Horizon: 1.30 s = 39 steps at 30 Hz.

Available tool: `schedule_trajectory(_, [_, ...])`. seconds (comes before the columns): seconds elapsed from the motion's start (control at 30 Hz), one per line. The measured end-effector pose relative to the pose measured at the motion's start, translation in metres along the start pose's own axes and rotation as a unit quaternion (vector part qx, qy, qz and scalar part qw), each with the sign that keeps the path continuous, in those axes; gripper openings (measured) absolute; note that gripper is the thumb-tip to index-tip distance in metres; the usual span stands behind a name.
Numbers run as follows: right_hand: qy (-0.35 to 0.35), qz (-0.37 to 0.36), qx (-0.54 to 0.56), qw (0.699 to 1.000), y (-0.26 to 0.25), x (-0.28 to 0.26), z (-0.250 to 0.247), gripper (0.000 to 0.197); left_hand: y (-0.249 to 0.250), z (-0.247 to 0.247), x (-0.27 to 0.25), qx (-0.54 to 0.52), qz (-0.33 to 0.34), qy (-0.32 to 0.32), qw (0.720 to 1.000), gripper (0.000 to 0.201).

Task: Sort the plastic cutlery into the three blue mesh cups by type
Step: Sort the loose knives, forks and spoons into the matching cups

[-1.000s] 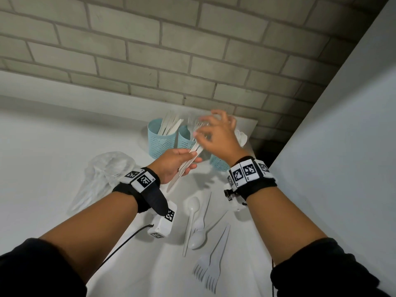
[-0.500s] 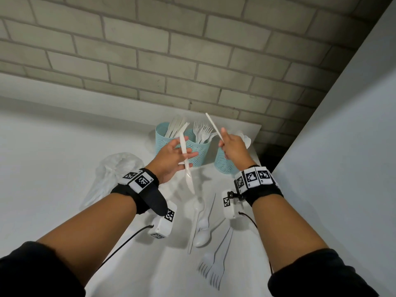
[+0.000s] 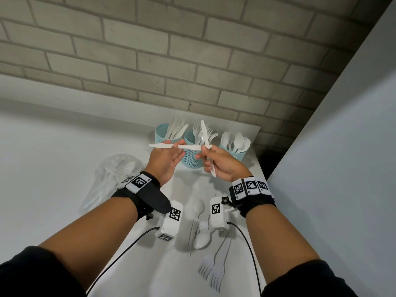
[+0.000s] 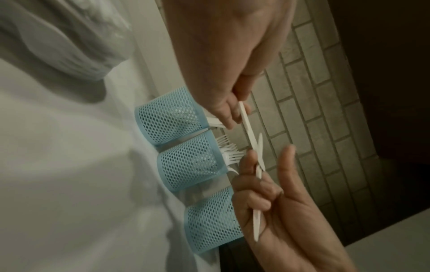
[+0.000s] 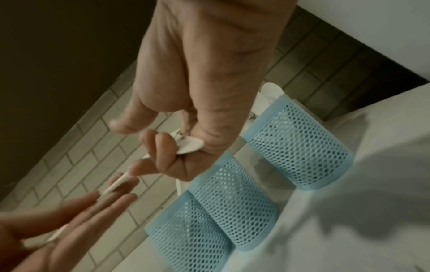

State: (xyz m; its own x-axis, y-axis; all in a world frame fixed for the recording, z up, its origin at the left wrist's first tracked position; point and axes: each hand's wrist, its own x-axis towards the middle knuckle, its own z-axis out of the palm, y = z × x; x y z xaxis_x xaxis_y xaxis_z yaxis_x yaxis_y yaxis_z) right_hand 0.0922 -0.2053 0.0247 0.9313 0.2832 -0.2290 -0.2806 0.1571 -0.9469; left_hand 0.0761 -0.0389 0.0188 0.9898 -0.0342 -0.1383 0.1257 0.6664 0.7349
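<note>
Three blue mesh cups [image 3: 194, 155] at bench [image 3: 53, 146] back; two knives aloft: left hand [image 3: 165, 160] pinching one level [image 3: 171, 146], right hand [image 3: 222, 163] gripping one upright [image 3: 206, 138]. Two spoons [image 3: 200, 236], two forks [image 3: 214, 269] loose.

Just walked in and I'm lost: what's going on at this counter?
A person is sorting white plastic cutlery into three blue mesh cups: knife cup, fork cup, spoon cup. The left hand holds one knife level; the right hand pinches another knife upright. Spoons and forks are still on the counter, beside a plastic bag.
</note>
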Motion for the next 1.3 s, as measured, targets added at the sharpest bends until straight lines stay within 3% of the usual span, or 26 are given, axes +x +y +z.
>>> schedule_trajectory(0.2, [0.097,-0.036,0.005,0.995,-0.009,0.009,-0.002,0.010,0.006,-0.011,0.004,-0.004,-0.038,-0.009,0.999,0.013])
schedule_trajectory(0.3, [0.130,-0.038,-0.019,0.991,-0.012,0.012,-0.004,0.015,0.006,-0.021,0.006,0.106,-0.040,0.002,0.994,0.019])
schedule_trajectory(0.43, [0.142,-0.053,0.000,0.988,-0.017,0.015,0.000,0.021,0.000,-0.027,0.003,0.248,-0.083,-0.048,0.964,0.021])
schedule_trajectory(0.53, [0.126,-0.050,0.006,0.991,-0.020,0.016,0.004,0.023,-0.003,-0.024,0.002,0.264,-0.089,-0.067,0.958,0.024])
schedule_trajectory(0.73, [0.074,-0.098,-0.028,0.992,-0.022,0.012,-0.009,0.024,0.002,-0.023,0.005,0.190,-0.082,-0.060,0.977,0.023])
schedule_trajectory(0.87, [-0.038,-0.017,-0.107,0.993,-0.025,0.002,-0.017,0.026,0.007,-0.027,0.005,0.137,-0.086,-0.071,0.984,0.018])
schedule_trajectory(1.0, [-0.115,0.083,-0.231,0.962,-0.032,-0.008,-0.024,0.033,0.010,-0.031,0.006,0.114,-0.112,-0.070,0.985,0.014])
schedule_trajectory(1.1, [-0.066,0.093,-0.377,0.919,-0.035,-0.008,-0.026,0.032,0.009,-0.032,0.006,0.171,-0.131,-0.093,0.972,0.017])
schedule_trajectory(1.13, [-0.043,0.074,-0.388,0.918,-0.035,-0.007,-0.026,0.033,0.007,-0.031,0.006,0.190,-0.129,-0.096,0.969,0.017])
schedule_trajectory(1.3, [0.049,-0.029,-0.301,0.952,-0.030,0.002,-0.018,0.038,-0.001,-0.022,0.001,0.281,-0.112,-0.108,0.947,0.019])
